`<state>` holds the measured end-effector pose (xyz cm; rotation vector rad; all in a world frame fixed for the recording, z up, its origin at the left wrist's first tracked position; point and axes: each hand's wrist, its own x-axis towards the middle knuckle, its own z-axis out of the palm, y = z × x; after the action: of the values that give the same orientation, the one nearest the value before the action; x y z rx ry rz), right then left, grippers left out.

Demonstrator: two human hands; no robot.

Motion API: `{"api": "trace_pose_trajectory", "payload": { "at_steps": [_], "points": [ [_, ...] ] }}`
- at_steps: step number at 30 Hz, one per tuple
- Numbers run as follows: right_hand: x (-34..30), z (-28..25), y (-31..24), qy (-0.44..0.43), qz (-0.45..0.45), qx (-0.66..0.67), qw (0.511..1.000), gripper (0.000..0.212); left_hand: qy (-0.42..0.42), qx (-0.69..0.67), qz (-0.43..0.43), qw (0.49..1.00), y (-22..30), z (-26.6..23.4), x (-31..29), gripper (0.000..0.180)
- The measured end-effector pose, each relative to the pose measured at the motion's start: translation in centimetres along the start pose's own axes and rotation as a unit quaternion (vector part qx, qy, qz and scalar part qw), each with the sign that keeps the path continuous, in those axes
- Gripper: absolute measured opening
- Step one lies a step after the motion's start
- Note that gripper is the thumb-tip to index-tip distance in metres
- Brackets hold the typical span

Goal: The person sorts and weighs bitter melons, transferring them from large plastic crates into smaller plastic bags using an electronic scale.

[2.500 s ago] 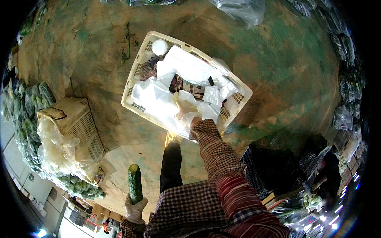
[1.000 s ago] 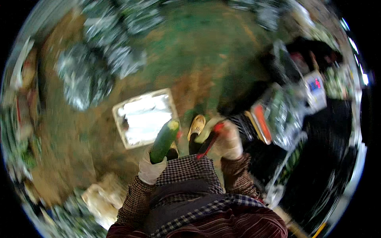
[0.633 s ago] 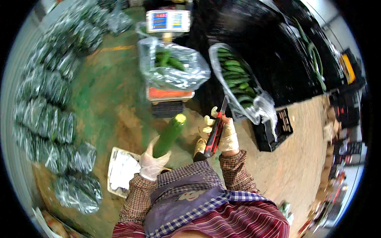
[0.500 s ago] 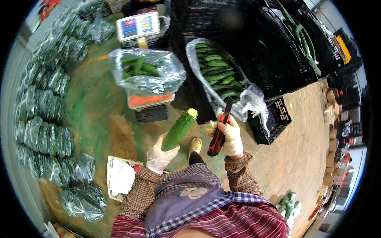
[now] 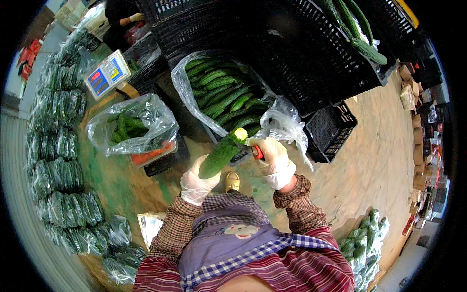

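A thick green cucumber [image 5: 219, 156] with a pale cut upper end is held slanted in my gloved left hand [image 5: 195, 181], fingers wrapped round its lower part. My gloved right hand [image 5: 273, 163] is closed round a red-and-black utility knife [image 5: 258, 153], most of which the fingers hide. The knife's blade lies against or very close to the cut end; whether it touches I cannot tell. Just beyond, many cucumbers [image 5: 226, 92] lie in a crate lined with a clear plastic bag [image 5: 181, 83].
To the left, an open bag of cucumbers [image 5: 127, 127] sits on a scale with a display [image 5: 107, 74]. Large black crates [image 5: 292, 58] stand ahead, a small black crate [image 5: 331, 131] at right. Bagged cucumbers [image 5: 63, 175] line the left side. Another person's hand [image 5: 132, 18] shows far left.
My right hand has turned the knife from upright toward the cucumber's cut end. The view has swung right, so the scale and crates sit farther left. Another person has come into view.
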<state>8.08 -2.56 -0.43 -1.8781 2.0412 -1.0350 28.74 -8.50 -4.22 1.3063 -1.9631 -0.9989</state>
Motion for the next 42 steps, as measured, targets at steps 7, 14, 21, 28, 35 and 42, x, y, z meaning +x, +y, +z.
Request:
{"api": "trace_pose_trajectory", "payload": {
  "at_steps": [7, 14, 21, 28, 35, 42],
  "points": [
    [3.5, 4.0, 2.0, -0.038, 0.133, -0.025, 0.990, 0.026, 0.002, 0.003, 0.075, 0.997, -1.7, -0.8, 5.6, 0.034],
    [8.7, 11.3, 11.9, -0.479, 0.396, -0.149, 0.769, 0.043, -0.151, -0.204, 0.079, 0.964, -4.7, -1.9, 12.3, 0.040],
    [12.3, 5.2, 2.2, 0.100, 0.277, 0.455, 0.840, 0.046, -0.201, -0.128, 0.060, 0.969, -6.8, -2.0, 16.8, 0.038],
    [16.1, 1.7, 1.2, -0.080, 0.277, 0.576, 0.765, 0.042, -0.273, -0.194, 0.020, 0.942, -6.1, -2.6, 17.8, 0.037],
    [16.5, 2.8, 7.9, -0.174, 0.434, 0.080, 0.880, 0.061, -0.262, -0.281, -0.120, 0.915, -4.3, -1.6, 17.5, 0.038],
    [14.7, -23.0, 5.4, 0.355, 0.161, -0.123, 0.913, 0.052, -0.174, -0.357, -0.211, 0.893, -0.7, -0.5, 16.4, 0.035]
  ]
}}
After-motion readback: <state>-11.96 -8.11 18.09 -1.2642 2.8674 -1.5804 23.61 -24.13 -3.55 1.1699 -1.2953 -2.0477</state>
